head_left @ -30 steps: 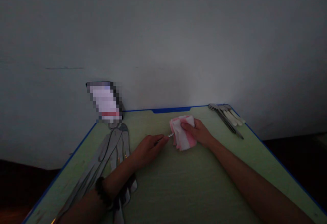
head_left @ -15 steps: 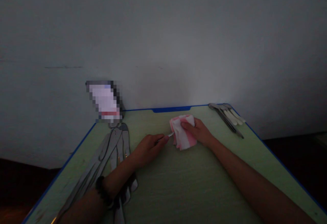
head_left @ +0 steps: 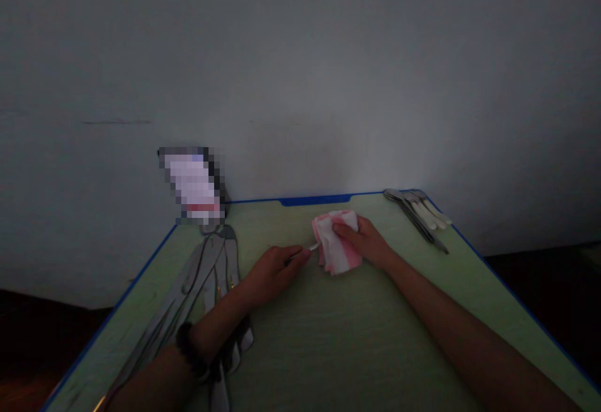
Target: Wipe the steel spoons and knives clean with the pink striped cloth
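Over at the far left, a phone [head_left: 191,183] leans by the wall [head_left: 300,74], its bright screen unreadable. Just nearer lies a fan of long metal cutlery [head_left: 215,250] on the pale green counter [head_left: 300,349], partly hidden under the left forearm, which wears a dark beaded bracelet [head_left: 190,346]. The left hand [head_left: 272,274] has its fingers wrapped around a slim utensil [head_left: 315,247]; the utensil points right, its far end inside the folded pink-and-white cloth [head_left: 334,250], so I can't tell what kind it is. The right hand [head_left: 369,244] pinches that cloth from the right, thumb on top, fingers behind. At the far right, dark-handled cutlery [head_left: 417,223] lies beside white-handled pieces [head_left: 425,213].
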`<state>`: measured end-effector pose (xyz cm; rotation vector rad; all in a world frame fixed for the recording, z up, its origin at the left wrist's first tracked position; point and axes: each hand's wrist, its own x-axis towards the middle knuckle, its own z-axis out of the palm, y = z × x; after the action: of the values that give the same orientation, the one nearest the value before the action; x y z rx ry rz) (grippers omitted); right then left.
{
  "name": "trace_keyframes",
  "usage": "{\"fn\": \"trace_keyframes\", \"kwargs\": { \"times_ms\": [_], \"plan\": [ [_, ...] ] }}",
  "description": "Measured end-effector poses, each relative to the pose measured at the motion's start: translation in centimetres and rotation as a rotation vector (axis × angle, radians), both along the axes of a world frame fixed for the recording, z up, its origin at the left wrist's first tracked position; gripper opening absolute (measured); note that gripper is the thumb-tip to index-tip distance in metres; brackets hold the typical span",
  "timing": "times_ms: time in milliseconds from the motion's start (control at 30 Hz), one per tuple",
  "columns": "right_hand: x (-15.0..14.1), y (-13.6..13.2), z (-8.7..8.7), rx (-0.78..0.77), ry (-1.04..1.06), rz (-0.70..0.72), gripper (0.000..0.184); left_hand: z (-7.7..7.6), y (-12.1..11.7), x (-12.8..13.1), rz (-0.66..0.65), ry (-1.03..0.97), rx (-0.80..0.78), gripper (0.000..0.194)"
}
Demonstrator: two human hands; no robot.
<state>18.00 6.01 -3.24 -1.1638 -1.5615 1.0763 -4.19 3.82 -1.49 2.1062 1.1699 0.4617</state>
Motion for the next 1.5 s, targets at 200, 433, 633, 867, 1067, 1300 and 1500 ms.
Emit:
{"fn": "trace_keyframes", "kwargs": {
  "times_ms": [200,433,633,867,1067,1300,1500],
  "plan": [
    [-0.06,-0.01,0.1,0.017,-0.008,0.006,0.033,0.47,-0.01,0.05,-0.012,0.009,-0.02,0.041],
    [-0.64,-0.56,0.39,0.133,-0.168,-0.161,0.043,0.3,0.02,0.08,-0.013,0.012,0.001,0.042],
    [-0.76,-0.65,0.5,0.174,-0.23,-0.202,0.043,0.21,0.0,0.09,-0.032,0.042,0.048,0.042],
    [-0.18,-0.14,-0.08,0.103,-0.161,-0.097,0.03,0.32,-0.01,0.11,-0.018,0.044,0.025,0.043],
    [-0.23,-0.2,-0.21,0.026,-0.053,-0.06,0.018,0.09,-0.05,0.11,-0.033,0.055,0.045,0.042],
    [-0.24,-0.11,-0.1,0.053,-0.047,-0.062,0.017,0.19,-0.12,0.16,-0.052,0.076,0.082,0.041],
    [0.02,-0.11,-0.25,0.082,-0.139,-0.077,0.019,0.14,-0.11,0.03,-0.029,0.039,0.061,0.041]
  ]
}}
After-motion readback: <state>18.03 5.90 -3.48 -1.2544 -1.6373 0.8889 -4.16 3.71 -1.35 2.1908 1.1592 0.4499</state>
